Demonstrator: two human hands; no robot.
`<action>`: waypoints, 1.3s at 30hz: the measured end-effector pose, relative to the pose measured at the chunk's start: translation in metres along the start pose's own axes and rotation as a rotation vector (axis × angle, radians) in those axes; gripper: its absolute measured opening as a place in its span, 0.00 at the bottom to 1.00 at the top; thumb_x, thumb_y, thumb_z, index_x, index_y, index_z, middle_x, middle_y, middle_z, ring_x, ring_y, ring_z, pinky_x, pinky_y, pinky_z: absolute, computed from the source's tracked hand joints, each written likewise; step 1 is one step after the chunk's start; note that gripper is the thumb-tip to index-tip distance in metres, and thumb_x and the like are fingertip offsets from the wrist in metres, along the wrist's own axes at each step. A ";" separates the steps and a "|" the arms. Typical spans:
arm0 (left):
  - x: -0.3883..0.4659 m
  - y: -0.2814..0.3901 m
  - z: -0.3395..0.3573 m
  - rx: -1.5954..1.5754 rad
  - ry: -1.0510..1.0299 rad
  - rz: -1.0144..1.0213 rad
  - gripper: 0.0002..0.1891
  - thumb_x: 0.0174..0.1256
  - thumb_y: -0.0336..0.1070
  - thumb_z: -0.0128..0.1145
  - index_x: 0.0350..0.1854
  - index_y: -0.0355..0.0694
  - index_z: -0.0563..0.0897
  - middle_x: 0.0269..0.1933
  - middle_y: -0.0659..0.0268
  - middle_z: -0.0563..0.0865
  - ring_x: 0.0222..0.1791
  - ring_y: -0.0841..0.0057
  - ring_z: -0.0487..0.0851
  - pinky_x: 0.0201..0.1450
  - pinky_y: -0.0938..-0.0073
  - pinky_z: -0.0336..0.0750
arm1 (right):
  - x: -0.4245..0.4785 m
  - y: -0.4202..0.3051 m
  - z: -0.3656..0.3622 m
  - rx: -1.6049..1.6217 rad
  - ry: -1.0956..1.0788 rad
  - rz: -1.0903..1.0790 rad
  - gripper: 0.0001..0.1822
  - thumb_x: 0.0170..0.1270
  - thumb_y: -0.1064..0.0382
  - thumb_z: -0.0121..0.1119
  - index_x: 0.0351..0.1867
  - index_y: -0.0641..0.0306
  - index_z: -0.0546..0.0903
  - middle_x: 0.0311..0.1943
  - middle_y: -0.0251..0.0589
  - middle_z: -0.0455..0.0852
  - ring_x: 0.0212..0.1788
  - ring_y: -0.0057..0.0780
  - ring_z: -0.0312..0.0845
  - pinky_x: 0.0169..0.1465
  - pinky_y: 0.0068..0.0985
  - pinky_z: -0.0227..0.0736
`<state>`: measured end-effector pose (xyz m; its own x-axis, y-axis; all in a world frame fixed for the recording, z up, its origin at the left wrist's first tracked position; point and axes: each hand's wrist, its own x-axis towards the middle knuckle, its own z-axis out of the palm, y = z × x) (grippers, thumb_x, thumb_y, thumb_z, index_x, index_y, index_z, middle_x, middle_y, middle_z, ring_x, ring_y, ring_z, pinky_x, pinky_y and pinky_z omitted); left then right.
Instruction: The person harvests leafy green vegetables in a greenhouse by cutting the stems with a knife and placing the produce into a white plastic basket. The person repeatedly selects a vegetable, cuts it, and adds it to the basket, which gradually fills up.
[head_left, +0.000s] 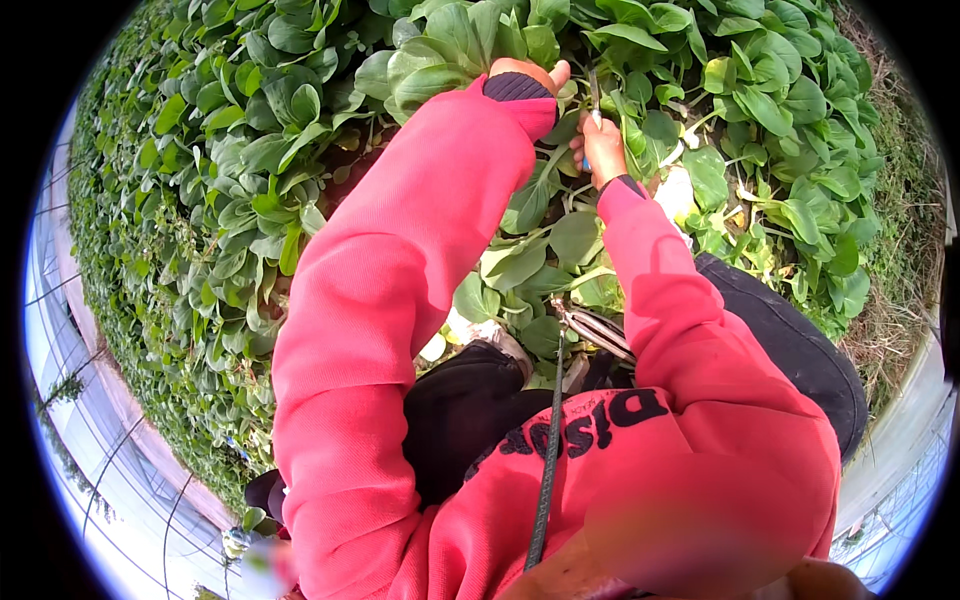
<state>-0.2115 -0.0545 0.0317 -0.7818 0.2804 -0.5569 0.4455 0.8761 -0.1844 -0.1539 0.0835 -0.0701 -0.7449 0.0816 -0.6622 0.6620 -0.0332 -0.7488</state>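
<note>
My left hand (529, 73) grips a head of bok choy-like leafy greens (442, 64) at the top of the view. Its thumb sticks out to the right, and its other fingers are hidden by the cuff and leaves. Slightly lower and to the right, my right hand (602, 146) is closed around the handle of a knife (595, 94). The narrow blade points away from me, into the shadow among the stems, and its tip is hard to make out. Part of the handle shows blue below the fingers. Loose-looking broad leaves (576, 238) lie below my hands.
Dense leafy greens (225, 172) fill the left side, with more plants (780, 112) on the right. Dry grass (900, 247) borders the bed. A small bag (600, 330) hangs from a strap (551, 457) before my bent legs. Another person (274, 566) is partly visible at lower left.
</note>
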 end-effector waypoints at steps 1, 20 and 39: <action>0.008 -0.005 0.003 -0.023 -0.036 -0.029 0.39 0.59 0.32 0.52 0.70 0.57 0.47 0.46 0.53 0.82 0.41 0.64 0.84 0.35 0.63 0.78 | -0.002 -0.004 -0.002 0.053 -0.028 0.037 0.15 0.65 0.52 0.51 0.37 0.63 0.69 0.17 0.37 0.75 0.11 0.22 0.64 0.14 0.24 0.59; -0.011 -0.059 0.097 -0.262 0.120 -0.242 0.29 0.56 0.28 0.51 0.62 0.52 0.61 0.49 0.53 0.78 0.42 0.59 0.83 0.38 0.62 0.78 | -0.006 0.002 0.015 -0.220 -0.179 0.116 0.13 0.64 0.58 0.46 0.36 0.67 0.71 0.18 0.40 0.74 0.13 0.22 0.65 0.14 0.22 0.61; -0.039 -0.059 0.081 -0.273 0.038 -0.223 0.33 0.52 0.27 0.54 0.63 0.53 0.59 0.49 0.54 0.77 0.42 0.59 0.82 0.37 0.63 0.78 | 0.023 0.004 0.031 -0.236 -0.330 0.294 0.13 0.62 0.57 0.49 0.27 0.66 0.71 0.15 0.37 0.72 0.12 0.21 0.63 0.13 0.21 0.58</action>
<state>-0.1720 -0.1490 -0.0017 -0.8645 0.0799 -0.4962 0.1326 0.9886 -0.0717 -0.1713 0.0539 -0.0890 -0.4856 -0.2187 -0.8464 0.8200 0.2216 -0.5277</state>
